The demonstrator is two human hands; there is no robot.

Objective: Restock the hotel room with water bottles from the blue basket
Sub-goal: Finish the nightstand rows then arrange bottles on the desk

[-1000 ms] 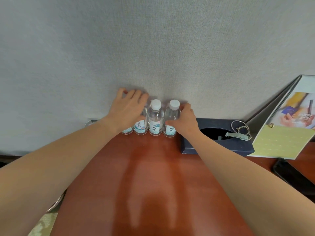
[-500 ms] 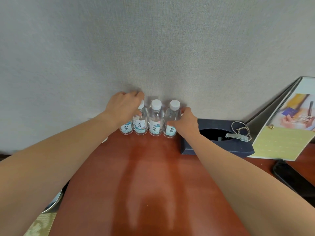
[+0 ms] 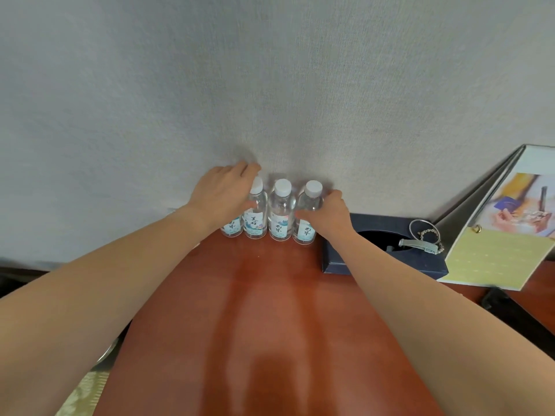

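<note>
Four upright bottles (image 3: pixel 280 211) line the tabletop's (image 3: pixel 255 310) far edge between my hands; my left fingers (image 3: pixel 247 170) curl over the leftmost bottle (image 3: pixel 231 230), my right fingers (image 3: pixel 332 196) grip the rightmost bottle (image 3: pixel 306 232).

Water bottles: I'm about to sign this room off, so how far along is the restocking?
Done: four bottles stand upright in a row on the desk against the wall. In hand: the left hand holds the leftmost bottle and the right hand grips the rightmost bottle, apparently tidying the row. Left: letting go; the blue basket is out of view, so more may follow.
</note>
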